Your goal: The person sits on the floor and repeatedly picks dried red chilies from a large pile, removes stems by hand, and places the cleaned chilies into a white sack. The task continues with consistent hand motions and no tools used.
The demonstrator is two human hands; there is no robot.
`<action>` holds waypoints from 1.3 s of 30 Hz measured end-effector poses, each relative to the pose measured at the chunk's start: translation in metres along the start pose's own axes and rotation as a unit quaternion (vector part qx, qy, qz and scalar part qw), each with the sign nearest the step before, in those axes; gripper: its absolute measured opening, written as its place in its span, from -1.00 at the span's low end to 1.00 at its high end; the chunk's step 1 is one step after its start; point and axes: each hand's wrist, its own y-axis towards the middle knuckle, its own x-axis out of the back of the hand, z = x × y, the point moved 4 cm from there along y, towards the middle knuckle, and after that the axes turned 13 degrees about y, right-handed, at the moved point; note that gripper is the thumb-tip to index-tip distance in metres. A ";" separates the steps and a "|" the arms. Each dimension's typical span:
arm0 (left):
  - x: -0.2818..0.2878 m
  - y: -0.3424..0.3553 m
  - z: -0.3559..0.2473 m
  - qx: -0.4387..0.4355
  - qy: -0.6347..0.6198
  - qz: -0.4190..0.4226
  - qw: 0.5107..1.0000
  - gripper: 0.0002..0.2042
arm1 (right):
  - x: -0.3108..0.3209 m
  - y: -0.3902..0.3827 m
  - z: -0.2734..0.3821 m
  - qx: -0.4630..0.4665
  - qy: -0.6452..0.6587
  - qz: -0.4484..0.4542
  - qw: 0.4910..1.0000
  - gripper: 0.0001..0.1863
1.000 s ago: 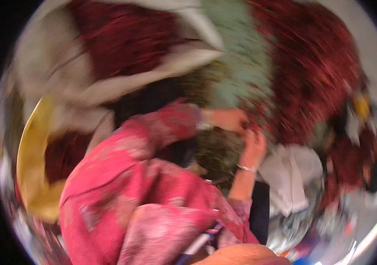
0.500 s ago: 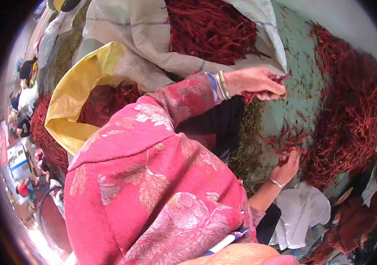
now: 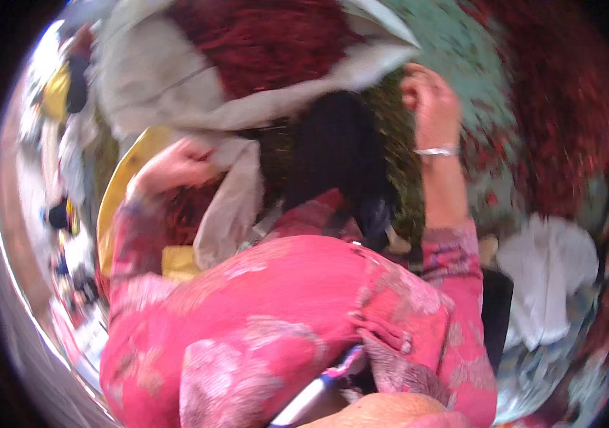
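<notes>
My left hand [image 3: 183,160], motion-blurred with curled fingers, is over a sack with a yellow rim [image 3: 129,171] and red strands [image 3: 183,214] inside; what it holds is unclear. My right hand [image 3: 429,96] is raised beside the green sorting surface [image 3: 465,64], its bent fingers blurred, just off the corner of a large white woven sack [image 3: 147,78] of red strands [image 3: 261,39]. A large heap of red strands [image 3: 561,107] lies on the right of the green surface, with scattered pieces near my right wrist.
A dark cloth-like shape [image 3: 336,150] is between my hands, beside greenish-brown debris [image 3: 404,171]. A white cloth or bag [image 3: 540,278] lies at lower right. Bags and assorted items [image 3: 65,93] line the blurred left edge.
My left hand has moved down and left from the green surface to the yellow-rimmed sack. My right hand has risen from the scattered strands toward the white sack's corner. The view has turned.
</notes>
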 end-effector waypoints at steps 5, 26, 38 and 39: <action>-0.040 -0.062 0.125 0.126 0.414 -0.012 0.902 -0.66 | 0.050 -0.033 -0.057 -0.117 -0.032 -0.039 0.992 -0.76; 0.065 0.332 -0.079 -0.166 0.380 -0.327 0.849 -0.79 | 0.118 -0.089 -0.099 -0.182 -0.099 -0.116 0.971 -0.79; 0.100 0.453 -0.019 -0.146 0.161 -0.231 0.948 -0.67 | 0.131 -0.077 -0.092 -0.079 -0.144 -0.105 0.981 -0.81; 0.078 0.455 -0.039 -0.171 0.261 -0.251 0.916 -0.69 | 0.135 -0.080 -0.080 -0.117 -0.156 -0.135 0.972 -0.81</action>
